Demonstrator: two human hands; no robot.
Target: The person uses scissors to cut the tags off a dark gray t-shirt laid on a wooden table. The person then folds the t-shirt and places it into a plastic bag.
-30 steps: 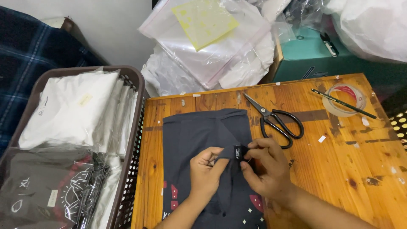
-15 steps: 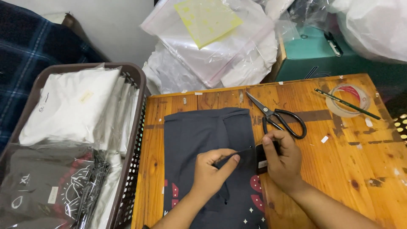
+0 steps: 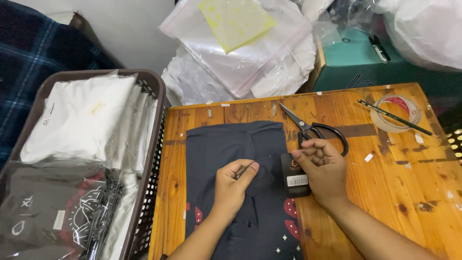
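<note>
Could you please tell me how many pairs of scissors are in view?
1: the scissors lie on the wooden table, just beyond the right hand and right of the dark shirt. Others could be hidden under the bags.

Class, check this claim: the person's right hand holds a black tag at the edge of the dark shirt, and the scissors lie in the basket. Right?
Not quite. In the head view the scissors lie on the wooden table, not in the basket. The right hand does hold the black tag beside the dark shirt.

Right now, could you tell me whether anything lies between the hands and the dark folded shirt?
Nothing visible does: the left hand pinches the dark folded shirt directly, and the right hand holds the black tag at its edge.
</note>
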